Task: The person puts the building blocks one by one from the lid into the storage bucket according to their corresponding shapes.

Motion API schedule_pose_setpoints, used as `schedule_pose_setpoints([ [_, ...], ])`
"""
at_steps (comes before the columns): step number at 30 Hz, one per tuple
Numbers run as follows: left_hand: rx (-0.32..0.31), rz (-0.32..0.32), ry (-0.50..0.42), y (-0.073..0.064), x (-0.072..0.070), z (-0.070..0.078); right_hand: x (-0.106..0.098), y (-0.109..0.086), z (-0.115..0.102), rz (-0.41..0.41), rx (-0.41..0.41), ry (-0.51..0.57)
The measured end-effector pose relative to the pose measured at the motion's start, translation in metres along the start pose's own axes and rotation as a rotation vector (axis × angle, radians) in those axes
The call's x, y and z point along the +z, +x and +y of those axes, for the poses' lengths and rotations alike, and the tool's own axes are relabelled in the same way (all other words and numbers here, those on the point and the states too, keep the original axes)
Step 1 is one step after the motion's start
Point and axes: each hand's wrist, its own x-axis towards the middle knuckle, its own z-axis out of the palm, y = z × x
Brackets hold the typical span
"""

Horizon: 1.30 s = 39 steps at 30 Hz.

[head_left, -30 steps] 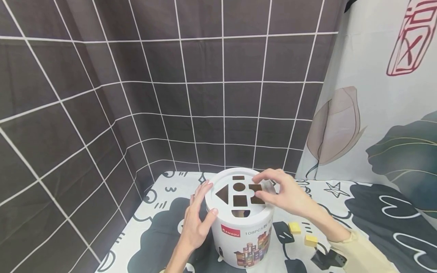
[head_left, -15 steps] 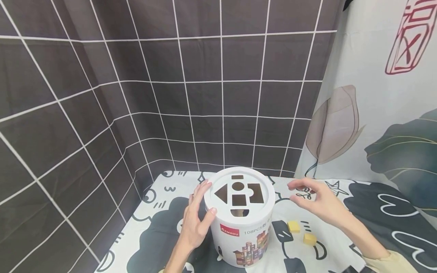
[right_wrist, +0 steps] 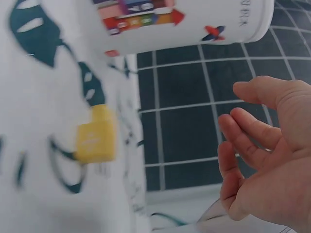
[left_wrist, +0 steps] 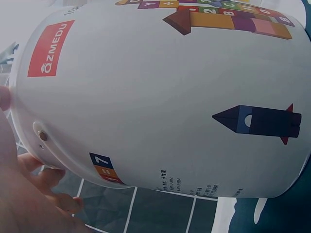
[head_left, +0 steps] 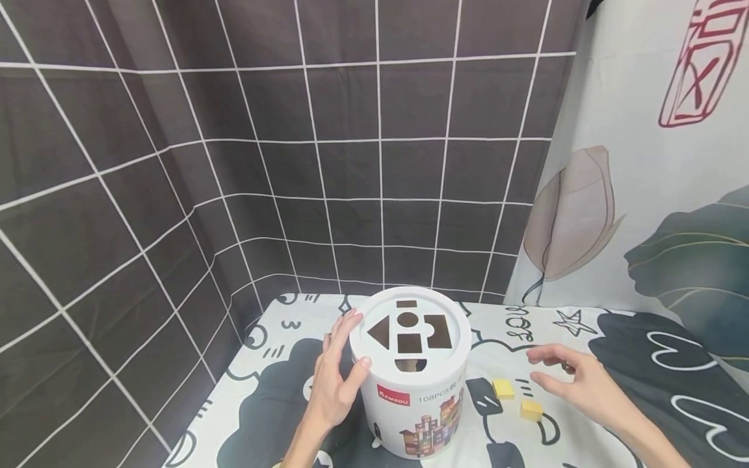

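A white bucket [head_left: 412, 396] with printed block pictures stands upright on the cloth. Its white lid [head_left: 380, 364] has several shaped holes, among them a triangle, a circle and a square. My left hand [head_left: 333, 383] rests on the bucket's left side by the lid rim, thumb toward the front and fingers extended toward the back. To the right of the bucket, my right hand [head_left: 576, 380] hovers with nothing in it, fingers loosely bent. Two yellow blocks [head_left: 531, 410] lie on the cloth between the bucket and this hand; in the right wrist view the yellow blocks [right_wrist: 95, 141] look blurred.
A black-and-white patterned cloth [head_left: 275, 390] covers the surface. Behind it hangs a dark curtain [head_left: 351, 169] with white grid lines. A pale curtain [head_left: 585, 247] with leaf prints hangs at the right.
My right hand has moved from the lid's right-hand hole away to the right, then lower, nearer the yellow blocks. The left hand and bucket have stayed in place.
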Motion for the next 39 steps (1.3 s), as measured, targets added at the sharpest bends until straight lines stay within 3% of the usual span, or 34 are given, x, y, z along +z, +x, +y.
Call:
schedule_pose_setpoints([
  [5, -0.012, -0.008, 0.006, 0.001, 0.000, 0.001, 0.007, -0.018, 0.014, 0.014, 0.052, -0.011],
  [12, -0.017, -0.005, 0.004, 0.000, 0.000, 0.001, 0.018, -0.033, 0.036, -0.030, 0.155, 0.015],
  [21, -0.021, -0.006, 0.008, 0.000, 0.000, 0.002, 0.027, -0.042, 0.048, -0.172, 0.317, 0.087],
  [29, -0.025, -0.008, 0.009, 0.000, 0.000, 0.001, 0.038, -0.048, 0.049, -0.146, 0.319, 0.156],
  [35, -0.032, -0.015, 0.016, 0.001, 0.000, 0.003, 0.042, -0.049, 0.050, -0.149, 0.360, 0.157],
  [39, -0.035, -0.017, 0.020, 0.000, 0.000, 0.003, 0.044, -0.049, 0.052, -0.130, 0.343, 0.142],
])
